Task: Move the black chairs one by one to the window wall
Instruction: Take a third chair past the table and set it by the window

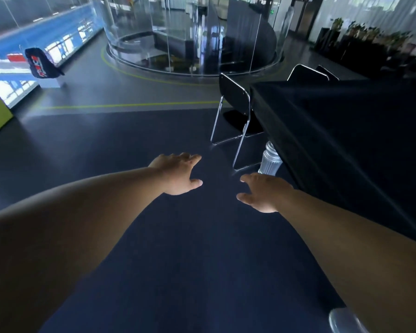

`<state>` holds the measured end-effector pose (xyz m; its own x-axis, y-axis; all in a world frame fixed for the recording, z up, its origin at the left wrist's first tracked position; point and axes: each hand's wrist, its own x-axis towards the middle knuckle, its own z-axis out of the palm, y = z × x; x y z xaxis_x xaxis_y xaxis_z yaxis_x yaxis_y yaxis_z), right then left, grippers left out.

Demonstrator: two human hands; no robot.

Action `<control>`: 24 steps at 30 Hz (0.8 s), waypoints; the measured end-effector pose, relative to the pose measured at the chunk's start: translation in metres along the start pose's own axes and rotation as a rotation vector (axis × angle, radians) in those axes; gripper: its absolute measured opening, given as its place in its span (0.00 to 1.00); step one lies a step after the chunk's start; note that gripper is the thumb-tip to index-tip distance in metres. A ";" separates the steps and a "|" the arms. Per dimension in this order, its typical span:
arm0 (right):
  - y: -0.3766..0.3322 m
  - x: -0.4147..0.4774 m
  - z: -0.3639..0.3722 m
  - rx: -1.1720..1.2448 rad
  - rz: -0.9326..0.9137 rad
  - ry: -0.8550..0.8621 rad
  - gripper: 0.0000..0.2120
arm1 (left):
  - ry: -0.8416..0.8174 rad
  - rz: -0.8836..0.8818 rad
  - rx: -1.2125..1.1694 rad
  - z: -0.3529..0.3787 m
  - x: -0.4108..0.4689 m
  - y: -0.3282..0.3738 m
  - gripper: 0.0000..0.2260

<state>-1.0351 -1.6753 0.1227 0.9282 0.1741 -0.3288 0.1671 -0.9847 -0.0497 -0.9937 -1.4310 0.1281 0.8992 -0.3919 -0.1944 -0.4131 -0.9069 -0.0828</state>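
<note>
The black chair (pixel 234 98) has a smooth, matt back on a shiny chromed metal frame. Matt black cloth drapes the worktop (pixel 346 131) — its leg (pixel 270 159) is ribbed and glossy. The carpet (pixel 190 236) looks dull and finely textured; the glass enclosure (pixel 190 39) gleams.

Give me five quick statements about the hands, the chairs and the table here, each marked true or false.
1. The left hand and right hand are both empty, with fingers spread. True.
2. The nearest black chair lies on its side. False: it stands upright on its chrome legs.
3. That chair stands at the side of the black-draped table. True.
4. The right hand grips the chair's backrest. False: it touches nothing and is short of the chair.
5. A second chair shows farther along the table. True.
</note>
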 end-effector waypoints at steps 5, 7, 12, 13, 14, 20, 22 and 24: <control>0.020 0.121 -0.061 -0.009 0.007 0.020 0.30 | 0.030 0.028 0.048 -0.035 0.120 -0.062 0.34; 0.027 0.174 -0.079 -0.014 0.015 0.024 0.30 | 0.050 0.046 0.042 -0.040 0.175 -0.087 0.35; 0.045 0.328 -0.115 -0.018 0.089 0.000 0.30 | 0.064 0.119 0.036 -0.041 0.328 -0.158 0.34; 0.049 0.351 -0.120 -0.002 0.102 -0.002 0.30 | 0.056 0.133 0.041 -0.041 0.353 -0.169 0.34; 0.054 0.381 -0.129 0.011 0.104 -0.002 0.30 | 0.046 0.153 0.056 -0.045 0.383 -0.182 0.34; 0.097 0.513 -0.175 0.088 0.184 -0.003 0.30 | 0.028 0.240 0.087 -0.081 0.532 -0.237 0.34; 0.115 0.552 -0.189 0.096 0.220 0.001 0.29 | 0.030 0.255 0.093 -0.094 0.578 -0.248 0.34; 0.135 0.594 -0.202 0.091 0.244 0.013 0.30 | 0.048 0.277 0.102 -0.101 0.628 -0.258 0.34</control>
<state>-0.3944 -1.7029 0.1116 0.9416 -0.0694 -0.3295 -0.0927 -0.9942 -0.0553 -0.3075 -1.4587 0.1262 0.7550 -0.6313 -0.1772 -0.6538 -0.7452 -0.1308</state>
